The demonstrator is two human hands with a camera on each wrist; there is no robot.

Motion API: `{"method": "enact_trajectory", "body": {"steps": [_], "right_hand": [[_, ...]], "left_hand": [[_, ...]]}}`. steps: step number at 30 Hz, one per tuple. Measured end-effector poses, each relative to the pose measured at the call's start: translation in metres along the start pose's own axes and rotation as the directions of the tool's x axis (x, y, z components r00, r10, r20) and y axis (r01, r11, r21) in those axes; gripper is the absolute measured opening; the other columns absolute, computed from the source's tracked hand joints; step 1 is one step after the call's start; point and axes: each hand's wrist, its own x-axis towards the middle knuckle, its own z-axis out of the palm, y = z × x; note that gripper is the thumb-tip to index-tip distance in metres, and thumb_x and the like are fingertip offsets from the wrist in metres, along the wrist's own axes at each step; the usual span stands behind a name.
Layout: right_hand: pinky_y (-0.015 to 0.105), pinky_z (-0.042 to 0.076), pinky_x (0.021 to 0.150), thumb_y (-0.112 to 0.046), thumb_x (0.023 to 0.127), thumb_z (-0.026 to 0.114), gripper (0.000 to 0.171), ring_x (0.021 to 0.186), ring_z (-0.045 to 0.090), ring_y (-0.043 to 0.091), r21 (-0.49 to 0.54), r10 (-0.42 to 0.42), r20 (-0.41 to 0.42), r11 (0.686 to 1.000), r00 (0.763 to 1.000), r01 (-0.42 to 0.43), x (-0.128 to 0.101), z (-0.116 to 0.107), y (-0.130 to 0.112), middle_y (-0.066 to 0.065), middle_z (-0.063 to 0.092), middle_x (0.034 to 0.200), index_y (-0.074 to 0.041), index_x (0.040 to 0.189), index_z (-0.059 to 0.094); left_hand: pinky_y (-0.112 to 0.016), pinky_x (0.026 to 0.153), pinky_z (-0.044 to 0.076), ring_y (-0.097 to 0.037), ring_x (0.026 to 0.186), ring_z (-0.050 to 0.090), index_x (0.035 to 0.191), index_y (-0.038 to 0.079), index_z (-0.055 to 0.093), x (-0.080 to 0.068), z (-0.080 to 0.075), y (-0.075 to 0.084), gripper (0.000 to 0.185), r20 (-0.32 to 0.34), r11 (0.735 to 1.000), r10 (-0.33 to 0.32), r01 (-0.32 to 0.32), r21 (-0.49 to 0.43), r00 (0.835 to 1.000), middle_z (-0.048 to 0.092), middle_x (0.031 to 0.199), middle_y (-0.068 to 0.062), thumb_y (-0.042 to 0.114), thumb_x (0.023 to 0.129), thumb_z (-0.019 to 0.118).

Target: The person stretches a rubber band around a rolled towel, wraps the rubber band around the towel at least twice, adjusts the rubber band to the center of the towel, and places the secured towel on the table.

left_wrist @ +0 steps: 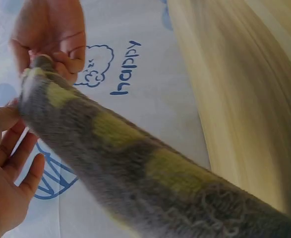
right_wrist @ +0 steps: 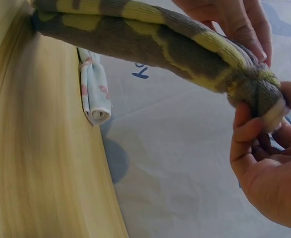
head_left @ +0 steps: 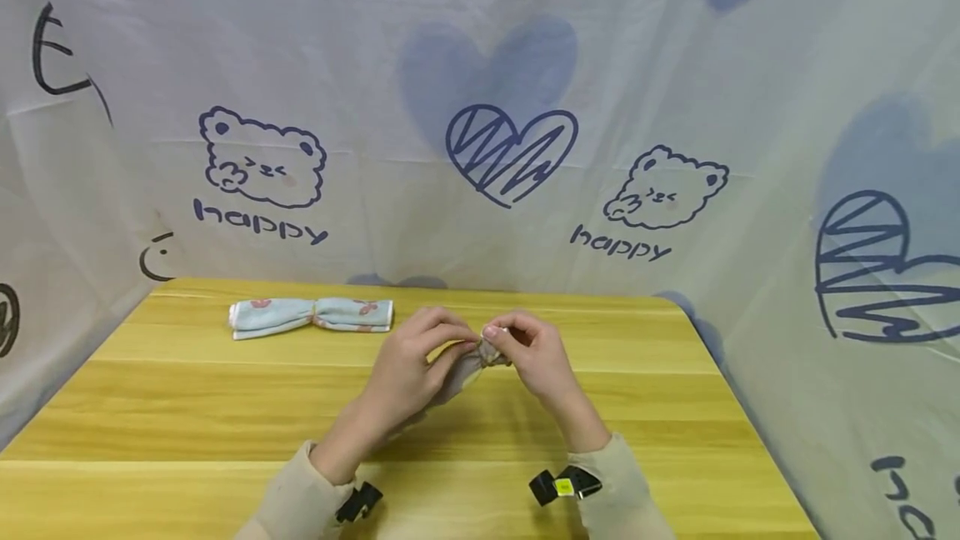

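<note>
A grey sock with yellow patches (head_left: 471, 367) is held up over the middle of the wooden table (head_left: 187, 407). My left hand (head_left: 456, 337) pinches it near its bunched end, thumb and fingers curled on the fabric (left_wrist: 110, 144). My right hand (head_left: 501, 338) grips the same end from the right, fingers wrapped round the pale cuff (right_wrist: 269, 99). In the right wrist view the left hand's fingers (right_wrist: 244, 29) lie over the top of the sock (right_wrist: 150, 39). The sock's long part trails back under my left hand toward the table.
A light-blue sock bundle with pink marks (head_left: 311, 314), cinched in the middle, lies at the table's far left (right_wrist: 95, 89). A white cloth printed with bears and hearts (head_left: 495, 148) hangs round the back and both sides.
</note>
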Motion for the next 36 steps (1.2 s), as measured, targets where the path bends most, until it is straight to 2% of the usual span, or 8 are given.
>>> {"method": "enact_trajectory", "body": {"steps": [6,11,15,20,26,29,33,36], "right_hand": [[0.021,0.047,0.06,-0.008,0.101,0.067,0.021,0.068,0.055,0.01,0.105,0.108,0.059,0.988,0.992,-0.114,0.002,0.001,-0.002,0.001,0.068,0.085,0.013,0.104,0.071],[0.02,0.047,0.059,-0.004,0.101,0.066,0.025,0.066,0.057,0.007,0.196,0.147,0.071,0.968,0.987,-0.158,0.001,0.007,-0.005,-0.002,0.069,0.081,0.021,0.104,0.065],[0.019,0.047,0.058,-0.002,0.1,0.065,0.024,0.067,0.059,0.006,0.2,0.146,0.066,0.967,0.987,-0.157,-0.001,0.013,-0.006,-0.002,0.07,0.083,0.022,0.102,0.064],[0.019,0.046,0.057,-0.001,0.101,0.063,0.019,0.065,0.058,0.006,0.181,0.2,0.107,0.959,0.974,-0.217,-0.005,0.015,-0.005,-0.001,0.069,0.082,0.017,0.099,0.068],[0.019,0.045,0.057,-0.004,0.103,0.061,0.025,0.065,0.058,0.006,0.186,0.215,0.112,0.954,0.97,-0.233,-0.007,0.02,-0.004,-0.002,0.069,0.081,0.02,0.099,0.064],[0.019,0.045,0.058,-0.005,0.103,0.061,0.023,0.064,0.057,0.006,0.19,0.247,0.076,0.948,0.966,-0.257,-0.005,0.022,-0.002,-0.003,0.068,0.08,0.016,0.099,0.066],[0.019,0.048,0.058,-0.004,0.103,0.062,0.017,0.064,0.057,0.006,0.23,0.304,-0.016,0.928,0.953,-0.292,-0.002,0.017,0.002,-0.002,0.066,0.079,0.01,0.098,0.069],[0.021,0.049,0.06,-0.006,0.103,0.061,0.017,0.066,0.057,0.008,0.236,0.322,0.0,0.92,0.947,-0.312,0.002,0.01,0.003,-0.001,0.065,0.08,0.008,0.099,0.07]], "left_hand": [[-0.037,0.08,0.059,-0.022,0.09,0.067,0.094,0.009,0.082,0.0,-0.003,-0.007,0.013,-0.027,0.988,0.151,-0.15,0.036,0.988,0.074,0.095,-0.003,-0.001,0.086,0.08],[-0.037,0.081,0.059,-0.021,0.093,0.068,0.096,0.01,0.081,0.001,-0.011,-0.005,0.012,0.041,0.969,0.206,-0.21,0.127,0.978,0.075,0.097,-0.002,0.003,0.086,0.079],[-0.036,0.082,0.057,-0.02,0.1,0.068,0.101,0.011,0.076,0.002,-0.017,-0.003,0.012,0.147,0.963,0.179,-0.204,0.174,0.973,0.074,0.105,0.0,0.007,0.089,0.077],[-0.033,0.085,0.057,-0.017,0.099,0.066,0.103,0.012,0.077,0.002,-0.021,-0.002,0.016,0.242,0.974,0.144,-0.18,0.134,0.96,0.073,0.105,0.003,0.011,0.088,0.08],[-0.026,0.077,0.055,-0.011,0.087,0.061,0.101,0.012,0.076,0.002,-0.024,0.0,0.011,0.325,0.993,0.052,-0.082,0.08,0.944,0.067,0.097,0.005,0.011,0.09,0.079],[-0.025,0.073,0.054,-0.009,0.082,0.056,0.098,0.012,0.071,0.001,-0.022,0.002,0.005,0.384,0.995,-0.008,-0.029,0.091,0.923,0.059,0.093,0.005,0.011,0.095,0.074],[-0.026,0.073,0.051,-0.011,0.084,0.05,0.097,0.013,0.063,0.0,-0.014,0.006,0.005,0.452,0.992,-0.039,-0.019,0.124,0.891,0.052,0.092,0.005,0.013,0.101,0.067],[-0.028,0.072,0.05,-0.012,0.085,0.048,0.096,0.014,0.058,-0.002,-0.008,0.008,0.009,0.455,0.992,-0.075,0.018,0.128,0.888,0.049,0.094,0.004,0.014,0.103,0.063]]}}
